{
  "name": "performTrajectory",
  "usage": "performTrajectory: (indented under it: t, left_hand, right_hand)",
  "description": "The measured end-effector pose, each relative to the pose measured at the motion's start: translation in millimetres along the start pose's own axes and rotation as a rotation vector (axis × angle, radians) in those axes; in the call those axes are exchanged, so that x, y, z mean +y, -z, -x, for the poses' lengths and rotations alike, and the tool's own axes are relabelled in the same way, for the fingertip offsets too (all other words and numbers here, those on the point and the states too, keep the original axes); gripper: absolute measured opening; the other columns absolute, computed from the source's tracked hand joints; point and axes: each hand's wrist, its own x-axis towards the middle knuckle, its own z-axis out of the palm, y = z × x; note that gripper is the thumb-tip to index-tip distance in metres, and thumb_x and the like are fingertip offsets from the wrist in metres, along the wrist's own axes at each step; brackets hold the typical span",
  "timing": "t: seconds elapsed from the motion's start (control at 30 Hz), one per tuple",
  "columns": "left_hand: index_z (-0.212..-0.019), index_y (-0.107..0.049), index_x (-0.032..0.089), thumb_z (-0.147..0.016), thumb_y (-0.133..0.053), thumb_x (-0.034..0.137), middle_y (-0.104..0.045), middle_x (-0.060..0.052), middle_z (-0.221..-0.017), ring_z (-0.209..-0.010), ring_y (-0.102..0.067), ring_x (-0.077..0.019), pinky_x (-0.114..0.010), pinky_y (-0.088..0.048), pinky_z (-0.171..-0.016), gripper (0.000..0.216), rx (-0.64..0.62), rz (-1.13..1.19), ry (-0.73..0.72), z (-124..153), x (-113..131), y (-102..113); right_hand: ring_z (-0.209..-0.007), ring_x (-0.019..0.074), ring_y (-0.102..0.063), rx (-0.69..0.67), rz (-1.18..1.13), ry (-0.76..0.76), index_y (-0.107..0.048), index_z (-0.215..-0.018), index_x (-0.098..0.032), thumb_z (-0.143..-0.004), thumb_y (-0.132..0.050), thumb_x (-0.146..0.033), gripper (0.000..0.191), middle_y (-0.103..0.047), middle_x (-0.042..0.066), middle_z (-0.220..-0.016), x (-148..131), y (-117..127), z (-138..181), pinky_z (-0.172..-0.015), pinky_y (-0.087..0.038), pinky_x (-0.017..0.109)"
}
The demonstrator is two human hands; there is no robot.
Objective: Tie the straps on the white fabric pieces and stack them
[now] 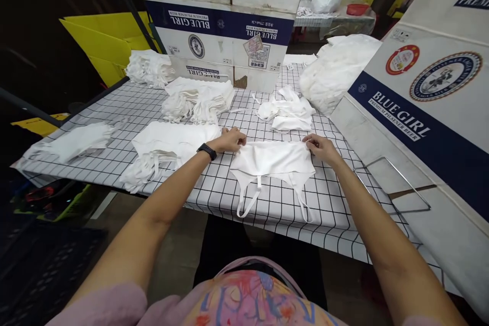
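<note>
A white camisole top point(273, 158) with thin straps lies flat on the checked tablecloth, its straps toward me. My left hand point(231, 140), a dark band on the wrist, pinches the far left corner of the top. At the far right corner, my right hand point(320, 147) pinches the fabric between thumb and fingers. Left of the top is a stack of similar white garments point(175, 137), partly behind my left forearm. A loose crumpled pile of white garments point(286, 109) lies just beyond the top.
Further stacks of white garments point(200, 97) stand toward the back left. A white glove-like bundle point(76, 140) lies at the left. Large cardboard boxes point(217, 35) rise behind and at the right point(431, 97). A big white heap point(340, 69) sits at the back right, and a wire frame point(410, 183) leans nearby.
</note>
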Motion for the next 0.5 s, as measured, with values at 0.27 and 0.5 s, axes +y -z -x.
performTrajectory:
  t: [0.27, 0.5]
  left_hand:
    - [-0.081, -0.064, 0.019, -0.06, -0.059, 0.016, -0.066, -0.007, -0.089, -0.111, -0.048, -0.0328, -0.046, -0.025, -0.092, 0.022, -0.022, -0.026, 0.038, -2.9, -3.1, -2.0]
    - [-0.081, -0.059, 0.019, -0.06, -0.058, 0.016, -0.064, -0.008, -0.089, -0.112, -0.049, -0.0345, -0.049, -0.028, -0.095, 0.022, -0.029, 0.002, 0.061, -1.4, -4.2, -4.2]
  right_hand:
    - [-0.074, 0.0186, -0.059, -0.115, 0.034, 0.003, -0.077, -0.1, -0.021, -0.081, -0.052, -0.03, 0.032, -0.075, 0.005, -0.094, 2.9, -2.5, -7.1, -0.069, -0.045, 0.031]
    - [-0.075, 0.0208, -0.06, -0.212, 0.056, 0.038, -0.069, -0.081, -0.021, -0.076, -0.068, -0.049, 0.029, -0.069, 0.004, -0.079, -1.9, 6.8, -9.5, -0.07, -0.045, 0.032]
